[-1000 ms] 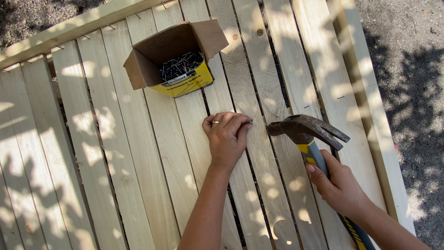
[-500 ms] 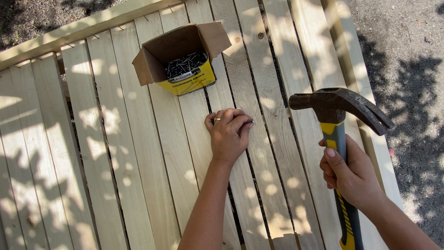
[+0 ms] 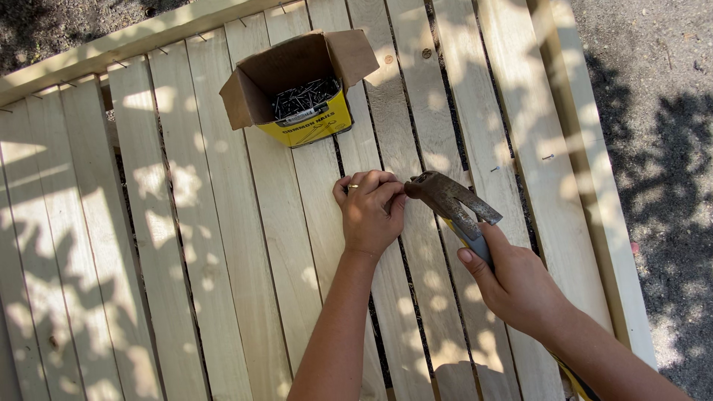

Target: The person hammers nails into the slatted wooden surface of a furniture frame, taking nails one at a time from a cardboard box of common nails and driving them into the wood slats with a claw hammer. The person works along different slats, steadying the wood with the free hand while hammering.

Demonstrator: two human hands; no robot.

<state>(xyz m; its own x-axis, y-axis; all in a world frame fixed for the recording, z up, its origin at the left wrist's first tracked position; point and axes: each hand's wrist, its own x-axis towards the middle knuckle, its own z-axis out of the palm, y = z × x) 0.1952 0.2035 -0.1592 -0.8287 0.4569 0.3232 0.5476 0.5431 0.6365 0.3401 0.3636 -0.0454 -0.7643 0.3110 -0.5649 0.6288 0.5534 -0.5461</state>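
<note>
While right hand (image 3: pixel 520 286) clenches hammer (image 3: pixel 453 204), head points up-left, left hand (image 3: pixel 371 212) curled on planks (image 3: pixel 282 245)

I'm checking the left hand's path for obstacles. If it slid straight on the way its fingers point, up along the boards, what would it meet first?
Probably the open cardboard box of nails. The left hand rests on the pale wooden boards, fingers toward it, with only bare board between. The box sits slightly to the left, so it might just clip its near corner.
</note>
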